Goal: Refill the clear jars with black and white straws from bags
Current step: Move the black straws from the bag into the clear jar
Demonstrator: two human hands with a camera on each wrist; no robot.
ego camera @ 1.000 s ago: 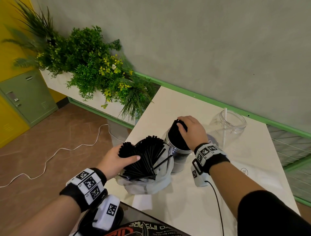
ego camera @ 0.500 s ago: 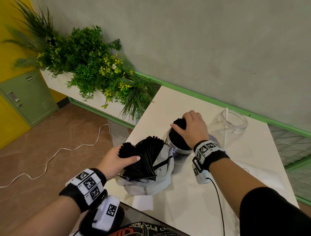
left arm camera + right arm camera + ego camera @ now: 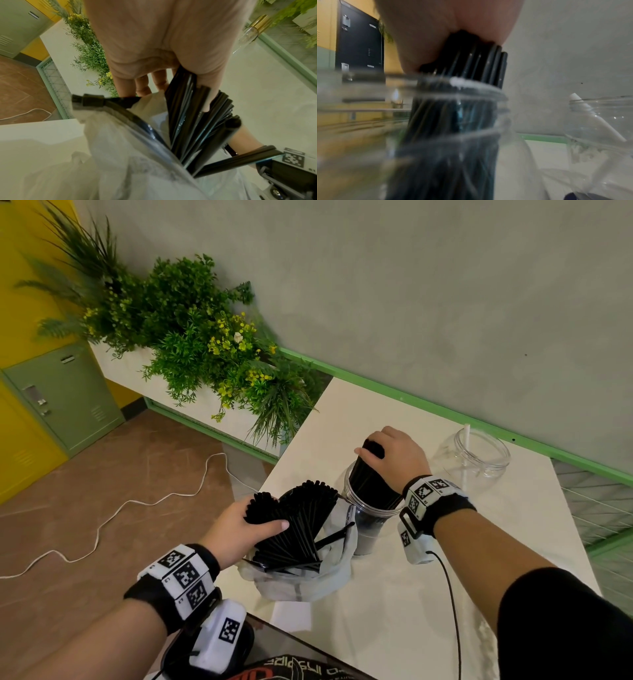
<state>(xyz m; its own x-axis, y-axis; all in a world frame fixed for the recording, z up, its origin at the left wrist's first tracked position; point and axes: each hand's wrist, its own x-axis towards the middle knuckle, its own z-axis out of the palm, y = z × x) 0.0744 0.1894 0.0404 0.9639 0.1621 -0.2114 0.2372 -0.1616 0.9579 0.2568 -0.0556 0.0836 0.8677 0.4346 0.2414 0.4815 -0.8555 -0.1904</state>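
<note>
A clear jar (image 3: 371, 520) (image 3: 453, 121) stands mid-table with a bundle of black straws (image 3: 371, 481) (image 3: 471, 65) leaning in it. My right hand (image 3: 394, 455) grips the top of that bundle. In front of it a clear plastic bag (image 3: 301, 580) (image 3: 120, 155) holds many more black straws (image 3: 301, 522) (image 3: 193, 121). My left hand (image 3: 239, 529) (image 3: 163, 47) curls around a clump of them at the bag's left side. A second clear jar (image 3: 474, 460) (image 3: 599, 128) at the right holds one white straw (image 3: 466, 440) (image 3: 583, 108).
The white table (image 3: 394, 611) ends close to the bag's left side. A planter of green plants (image 3: 205, 347) stands beyond that edge. A white cable (image 3: 113, 515) lies on the brown floor. A black cable (image 3: 452, 611) runs from my right wrist along the table.
My right hand has pushed its bundle of black straws lower into the jar and shifted slightly right. The left hand has kept its hold on the straws in the bag.
</note>
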